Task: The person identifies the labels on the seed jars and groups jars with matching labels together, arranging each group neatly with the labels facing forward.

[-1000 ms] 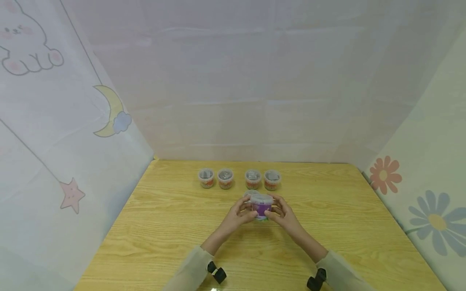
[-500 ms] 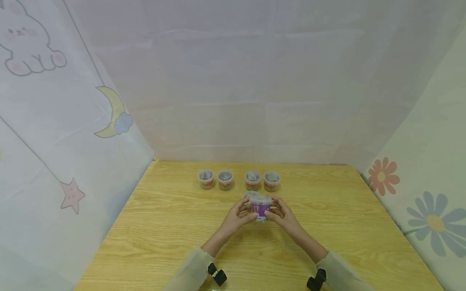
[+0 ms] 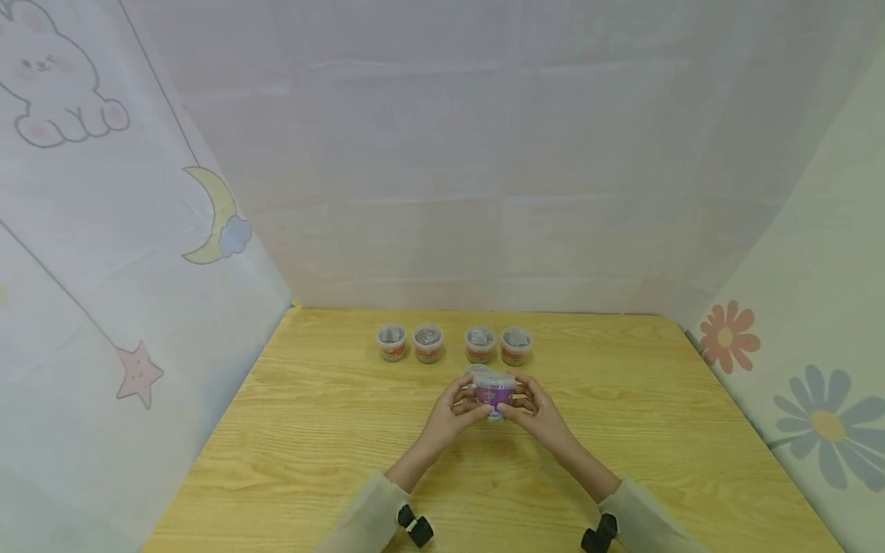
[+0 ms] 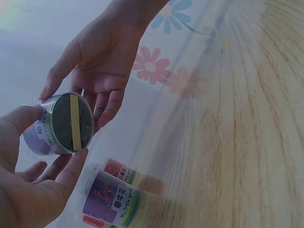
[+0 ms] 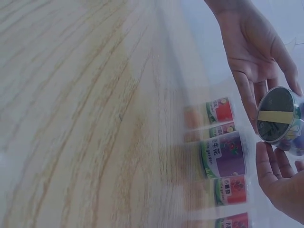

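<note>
Between both hands, above the table, is a clear plastic planting cup (image 3: 494, 393) with a purple label and a pale lid. My left hand (image 3: 445, 418) holds its left side, thumb at the front and fingers around the side. From the right, my right hand (image 3: 542, 415) grips it the same way. The left wrist view shows the dark base of the held cup (image 4: 71, 122), crossed by a pale yellow strip. Just behind it on the table stands a second purple-labelled cup (image 5: 225, 154), mostly hidden in the head view.
Several red-labelled cups with clear lids stand in a row farther back, in a left pair (image 3: 428, 343) and a right pair (image 3: 480, 344). The wooden table (image 3: 311, 430) meets a pale backdrop (image 3: 442, 192) at its far edge. Printed side sheets flank it.
The cup has turned slightly in the hands and its base has tipped a little. Both hands keep their hold in nearly the same place, thumbs now closer together. The head view has shifted slightly.
</note>
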The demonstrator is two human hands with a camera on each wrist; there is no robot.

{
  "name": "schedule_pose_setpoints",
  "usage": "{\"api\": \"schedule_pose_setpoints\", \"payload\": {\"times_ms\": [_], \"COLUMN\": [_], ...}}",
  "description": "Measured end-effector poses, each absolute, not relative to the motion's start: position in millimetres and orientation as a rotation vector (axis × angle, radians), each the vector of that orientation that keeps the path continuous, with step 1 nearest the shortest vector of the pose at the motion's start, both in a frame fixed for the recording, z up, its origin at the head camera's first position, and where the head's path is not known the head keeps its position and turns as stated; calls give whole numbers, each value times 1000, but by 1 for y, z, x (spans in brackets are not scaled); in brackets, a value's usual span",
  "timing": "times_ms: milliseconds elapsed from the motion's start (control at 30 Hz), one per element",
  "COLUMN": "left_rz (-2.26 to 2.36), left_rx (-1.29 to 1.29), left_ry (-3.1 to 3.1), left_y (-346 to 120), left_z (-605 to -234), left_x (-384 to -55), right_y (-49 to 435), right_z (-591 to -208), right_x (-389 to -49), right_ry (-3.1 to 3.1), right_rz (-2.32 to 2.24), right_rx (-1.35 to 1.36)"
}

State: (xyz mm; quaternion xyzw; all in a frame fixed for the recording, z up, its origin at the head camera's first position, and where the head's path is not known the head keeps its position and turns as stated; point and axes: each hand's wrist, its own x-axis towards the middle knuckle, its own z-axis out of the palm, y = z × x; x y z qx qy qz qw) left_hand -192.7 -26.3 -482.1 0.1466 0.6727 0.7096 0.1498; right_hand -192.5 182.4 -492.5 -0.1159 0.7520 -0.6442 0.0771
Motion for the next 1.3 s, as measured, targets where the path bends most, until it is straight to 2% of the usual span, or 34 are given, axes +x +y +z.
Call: {"api": "schedule_pose_setpoints", "payload": {"times_ms": [600, 1033, 1300], "left_rz": [2034, 2065, 2065], "left_rx": [515, 481, 440], "left_ry": [1821, 1839, 1940], "left_y": [-32, -26, -21], "left_z": [-487, -489, -488], "left_x": [-197, -199, -197], "right_y": [193, 198, 201], "right_z": [-502, -501, -503], "right_x": [-194, -198, -199], "right_ry": [2096, 2187, 2196], "right_rz": [-1989, -1922, -1971], "right_rx": [-370, -480, -438]}}
